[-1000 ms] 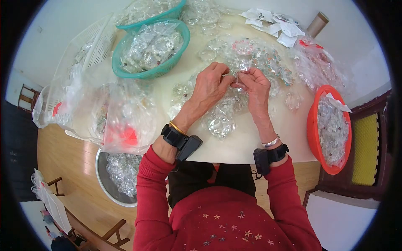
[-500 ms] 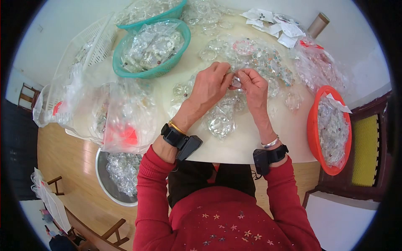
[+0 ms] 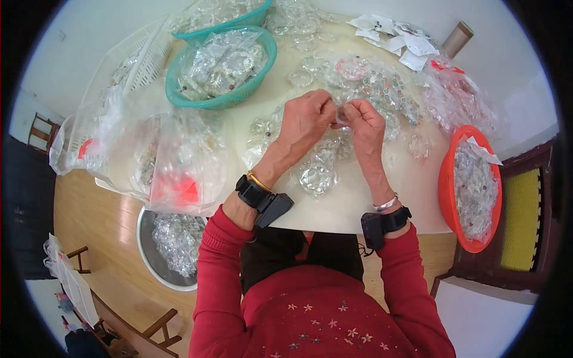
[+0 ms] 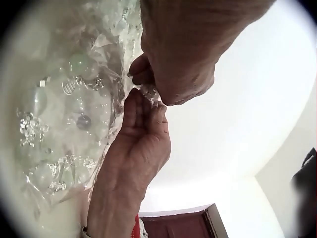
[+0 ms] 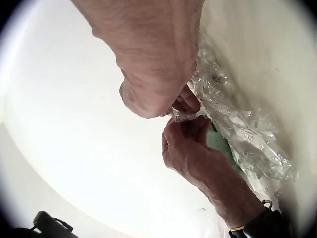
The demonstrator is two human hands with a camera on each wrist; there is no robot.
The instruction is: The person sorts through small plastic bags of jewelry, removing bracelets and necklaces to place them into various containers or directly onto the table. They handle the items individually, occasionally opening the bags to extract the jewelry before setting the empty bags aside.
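Observation:
Both hands meet over the table, fingertips close together. My left hand [image 3: 307,119] pinches one side of a small clear plastic packet [image 3: 341,117], and my right hand [image 3: 367,126] pinches the other side between thumb and fingers. In the right wrist view, a crinkled bit of the packet [image 5: 182,117] shows between the fingertips; the rest is hidden by the hands. Beneath and around them lie several bagged bead bracelets [image 3: 317,178]. The left wrist view shows pale beads and silvery chain [image 4: 81,85] inside clear film close by.
Green baskets [image 3: 271,56] of bagged pieces stand at the back left, beside large plastic bags [image 3: 185,161]. An orange basin [image 3: 445,197] sits at the right edge, near white packets [image 3: 416,45] farther back. A metal basin [image 3: 146,253] is below the table's left side.
The clear packet stood up above the fingertips earlier; now it is bunched low between them. The right fingers have curled in more. The head view has shifted slightly.

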